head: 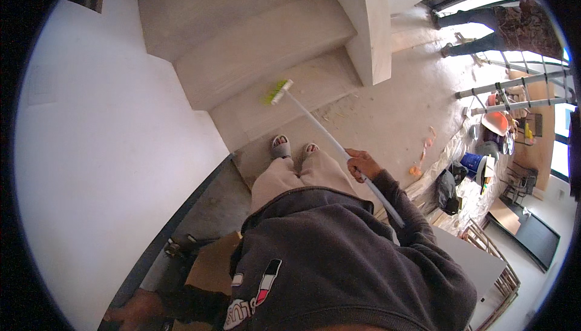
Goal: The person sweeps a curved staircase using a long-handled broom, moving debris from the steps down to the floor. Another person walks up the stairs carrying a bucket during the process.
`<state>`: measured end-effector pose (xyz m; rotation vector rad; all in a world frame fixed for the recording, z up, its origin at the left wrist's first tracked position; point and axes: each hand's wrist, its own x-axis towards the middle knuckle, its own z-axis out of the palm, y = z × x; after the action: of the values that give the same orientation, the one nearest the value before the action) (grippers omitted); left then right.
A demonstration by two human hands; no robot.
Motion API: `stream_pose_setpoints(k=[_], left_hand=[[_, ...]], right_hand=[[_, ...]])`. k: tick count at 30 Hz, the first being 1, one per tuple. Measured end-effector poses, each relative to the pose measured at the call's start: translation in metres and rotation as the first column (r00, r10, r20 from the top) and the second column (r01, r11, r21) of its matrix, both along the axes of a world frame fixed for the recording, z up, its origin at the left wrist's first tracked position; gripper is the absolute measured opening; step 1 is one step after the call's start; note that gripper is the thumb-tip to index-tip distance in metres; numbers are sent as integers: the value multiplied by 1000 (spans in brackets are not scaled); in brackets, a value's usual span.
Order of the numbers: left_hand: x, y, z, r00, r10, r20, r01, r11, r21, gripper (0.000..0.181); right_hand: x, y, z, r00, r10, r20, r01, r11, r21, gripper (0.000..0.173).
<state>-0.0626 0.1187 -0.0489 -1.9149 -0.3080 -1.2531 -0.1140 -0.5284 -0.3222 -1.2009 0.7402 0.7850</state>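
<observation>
My right hand (pixel 363 166) is closed around the pale pole of a broom (pixel 324 132). The pole slants from beside my right forearm down to a white broom head (pixel 282 91) with yellow-green bristles, which is over the lowest stair step (pixel 254 108). Wood-like scraps (pixel 335 114) lie on the floor beside that step. My left hand (pixel 138 309) is at the lower left, dim and blurred, by the dark edging along the white wall (pixel 100 149); whether it grips anything is unclear. My sandalled feet (pixel 281 146) stand in front of the steps.
At right, another person (pixel 508 26) stands near an aluminium ladder (pixel 513 85). Plastic sheeting (pixel 467 199), a blue bucket (pixel 473 165), black bags (pixel 447 190) and orange tape-like scraps (pixel 424 151) lie on that side. A cardboard box (pixel 211 260) is at my left.
</observation>
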Motion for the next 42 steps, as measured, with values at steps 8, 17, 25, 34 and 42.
stream_pose_setpoints(k=[8,17,25,34,42], left_hand=[[1,-18,-11,999,22,35,-20,998,-60,37],[21,-88,-6,964,252,81,-213,919,-331,30],[27,-60,1,854,85,513,345,647,-680,44],[20,-71,13,991,119,-54,-123,989,-77,48],[14,-51,8,998,49,-29,-53,988,-144,31]], right_hand=[[-39,-66,8,947,-310,-83,291,938,-189,51],[52,-14,-16,994,106,34,-107,994,36,51],[74,-97,-29,994,107,-13,-108,993,-41,44],[71,-189,-28,998,54,16,-54,999,-5,36],[53,-244,-38,965,-251,-72,251,968,-4,34]])
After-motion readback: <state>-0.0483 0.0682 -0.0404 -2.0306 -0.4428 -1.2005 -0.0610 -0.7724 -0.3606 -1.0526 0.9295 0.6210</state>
